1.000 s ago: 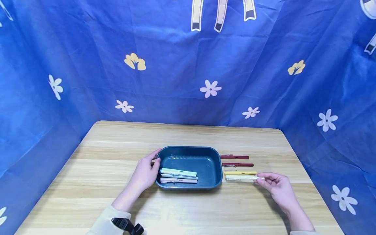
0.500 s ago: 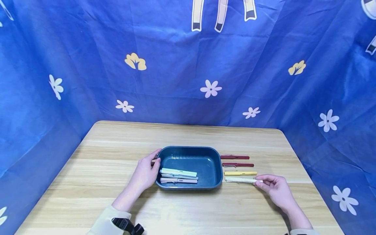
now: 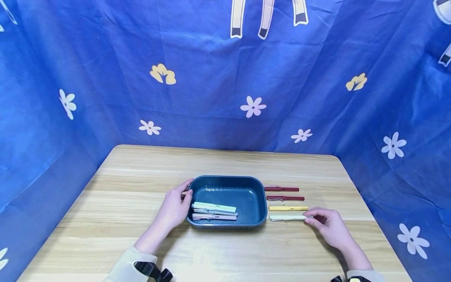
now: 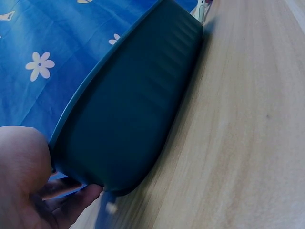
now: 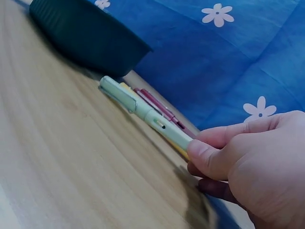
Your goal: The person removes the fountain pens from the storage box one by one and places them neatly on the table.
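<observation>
My right hand (image 3: 327, 227) pinches the right end of a pale green pen (image 3: 287, 217) between thumb and fingers; its clip end points left, towards the dark teal box (image 3: 225, 226). In the right wrist view the pen (image 5: 147, 114) lies close beside a yellow pen (image 5: 127, 87) and a dark red one (image 5: 155, 101). My left hand (image 3: 176, 205) holds the box's left end, with fingertips at the rim. Inside the box, at the left, lie a mint pen (image 3: 215, 207), a pale blue pen partly hidden behind others, and a mauve pen (image 3: 218, 217).
Right of the box, a yellow pen (image 3: 288, 208) and two dark red pens, the nearer (image 3: 287, 198) and the farther (image 3: 283, 189), lie roughly parallel. All rest on a wood-grain table (image 3: 158, 164). A blue patterned cloth (image 3: 211, 78) surrounds the table's back and sides.
My right hand has brought the pale green pen slightly towards me, away from the yellow pen, and a little left. My left hand and the box have stayed in place.
</observation>
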The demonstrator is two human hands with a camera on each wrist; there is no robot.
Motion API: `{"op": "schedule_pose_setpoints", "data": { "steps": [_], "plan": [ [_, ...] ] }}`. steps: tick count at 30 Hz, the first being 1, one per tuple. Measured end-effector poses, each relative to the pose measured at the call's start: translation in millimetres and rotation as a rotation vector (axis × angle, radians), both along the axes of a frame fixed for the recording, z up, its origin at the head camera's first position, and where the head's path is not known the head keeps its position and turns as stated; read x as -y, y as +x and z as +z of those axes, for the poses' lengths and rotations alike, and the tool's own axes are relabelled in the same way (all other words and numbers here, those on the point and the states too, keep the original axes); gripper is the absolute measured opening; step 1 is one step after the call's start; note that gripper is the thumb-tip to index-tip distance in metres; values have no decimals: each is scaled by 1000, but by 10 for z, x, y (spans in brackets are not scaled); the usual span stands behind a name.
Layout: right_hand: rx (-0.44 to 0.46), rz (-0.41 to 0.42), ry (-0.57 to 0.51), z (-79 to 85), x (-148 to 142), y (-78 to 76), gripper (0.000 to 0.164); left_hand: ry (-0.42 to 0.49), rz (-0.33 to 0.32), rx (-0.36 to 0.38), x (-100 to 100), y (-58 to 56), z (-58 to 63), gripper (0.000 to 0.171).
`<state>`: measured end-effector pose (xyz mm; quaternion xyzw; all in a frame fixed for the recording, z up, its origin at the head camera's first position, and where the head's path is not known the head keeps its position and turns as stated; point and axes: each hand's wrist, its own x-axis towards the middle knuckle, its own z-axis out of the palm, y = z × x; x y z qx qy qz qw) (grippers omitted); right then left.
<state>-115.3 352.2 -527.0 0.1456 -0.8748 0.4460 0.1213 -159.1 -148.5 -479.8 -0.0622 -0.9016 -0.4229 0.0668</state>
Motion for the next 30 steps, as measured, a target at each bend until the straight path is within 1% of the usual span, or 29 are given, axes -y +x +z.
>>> {"op": "schedule_pose_setpoints", "data": {
  "steps": [11, 17, 21, 24, 30],
  "plan": [
    [-67, 37, 86, 0, 3, -41, 27, 15, 0, -22, 0, -12, -28, 44],
    [-82, 48, 133, -30, -13, -82, 29, 16, -4, -22, 4, -13, -26, 45],
    [-92, 47, 142, -37, -12, -89, 30, 11, -5, -20, 6, -12, -16, 45],
    [-86, 47, 136, -30, -4, -81, 29, 6, -3, -18, 7, -12, -12, 45],
    [-32, 60, 92, 42, 17, -53, 25, 5, -4, -4, 2, -7, -8, 45]
  ]
}}
